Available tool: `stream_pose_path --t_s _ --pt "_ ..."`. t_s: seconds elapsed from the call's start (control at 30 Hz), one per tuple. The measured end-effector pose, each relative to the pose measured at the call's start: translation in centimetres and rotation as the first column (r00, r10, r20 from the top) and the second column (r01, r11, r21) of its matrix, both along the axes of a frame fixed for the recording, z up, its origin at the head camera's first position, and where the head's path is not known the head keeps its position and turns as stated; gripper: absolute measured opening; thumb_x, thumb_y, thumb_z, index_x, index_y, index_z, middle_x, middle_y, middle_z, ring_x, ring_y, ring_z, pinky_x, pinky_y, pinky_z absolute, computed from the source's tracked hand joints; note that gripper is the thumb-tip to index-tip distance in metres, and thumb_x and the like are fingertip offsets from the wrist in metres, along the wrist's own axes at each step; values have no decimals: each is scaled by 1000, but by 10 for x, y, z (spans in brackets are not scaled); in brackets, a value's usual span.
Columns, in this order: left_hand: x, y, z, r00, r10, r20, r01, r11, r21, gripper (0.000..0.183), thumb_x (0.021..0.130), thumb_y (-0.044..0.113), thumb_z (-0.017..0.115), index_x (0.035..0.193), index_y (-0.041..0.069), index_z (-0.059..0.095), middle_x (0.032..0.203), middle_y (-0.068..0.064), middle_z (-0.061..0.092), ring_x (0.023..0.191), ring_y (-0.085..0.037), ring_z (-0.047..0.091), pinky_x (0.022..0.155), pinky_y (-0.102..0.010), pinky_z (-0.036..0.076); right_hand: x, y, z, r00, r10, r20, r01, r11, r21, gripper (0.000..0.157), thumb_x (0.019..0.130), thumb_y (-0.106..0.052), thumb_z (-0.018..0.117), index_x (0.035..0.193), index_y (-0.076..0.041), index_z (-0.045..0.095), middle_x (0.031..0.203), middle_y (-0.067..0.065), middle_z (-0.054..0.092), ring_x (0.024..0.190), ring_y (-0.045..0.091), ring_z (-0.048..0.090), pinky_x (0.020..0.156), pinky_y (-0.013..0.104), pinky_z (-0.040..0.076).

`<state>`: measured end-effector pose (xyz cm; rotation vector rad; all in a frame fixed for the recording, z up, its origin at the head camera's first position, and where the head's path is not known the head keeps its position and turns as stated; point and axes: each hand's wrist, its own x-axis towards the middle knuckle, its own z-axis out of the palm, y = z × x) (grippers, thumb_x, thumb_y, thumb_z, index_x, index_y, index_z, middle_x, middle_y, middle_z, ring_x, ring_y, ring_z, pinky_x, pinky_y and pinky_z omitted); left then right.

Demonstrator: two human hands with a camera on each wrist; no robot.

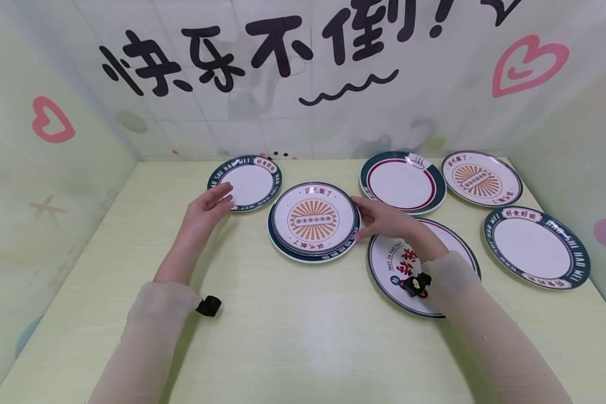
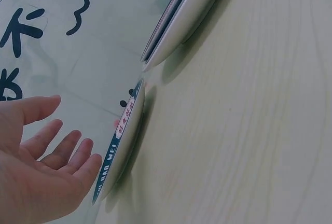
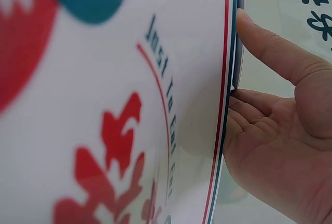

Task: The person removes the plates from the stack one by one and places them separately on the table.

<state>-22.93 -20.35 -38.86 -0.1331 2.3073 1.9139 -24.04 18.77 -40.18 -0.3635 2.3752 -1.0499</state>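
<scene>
My left hand (image 1: 209, 205) hovers over the near-left rim of a green-rimmed plate (image 1: 255, 182), fingers loosely spread and holding nothing. In the left wrist view the same hand (image 2: 49, 156) shows its palm beside that plate (image 2: 122, 146). A stack of plates (image 1: 313, 221) stands at the middle, a sunburst-patterned plate over a green-rimmed one. My right hand (image 1: 384, 219) is at the stack's right edge, thumb and fingers spread along the rim. In the right wrist view this hand (image 3: 280, 125) has its fingertips partly hidden behind the edge of a large red-lettered plate (image 3: 197, 105).
Right of the stack lie the red-lettered plate (image 1: 454, 241), partly under my right forearm, a plate with green and red rings (image 1: 403, 182), another sunburst plate (image 1: 482, 178) and a green-rimmed plate (image 1: 535, 247). Printed walls enclose the pale wooden table (image 1: 293, 336).
</scene>
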Motion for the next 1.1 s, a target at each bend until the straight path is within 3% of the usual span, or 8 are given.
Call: stream_pose_path --t_s 0.73,1.1 --pt "4 23 -10 995 -99 -11 98 994 -50 54 100 8 57 152 9 40 159 -6 41 146 -22 41 119 -32 39 2 -1 2 1000 7 -12 -7 1000 9 97 86 -15 78 161 -10 16 167 12 20 154 31 23 126 44 26" --pt "2 32 -15 993 -117 4 117 993 -15 55 99 7 58 151 7 40 159 -8 41 145 -23 42 120 -34 39 1 -1 3 1000 4 -3 -4 1000 -1 97 86 -14 78 161 -10 16 167 12 21 154 30 22 126 44 26"
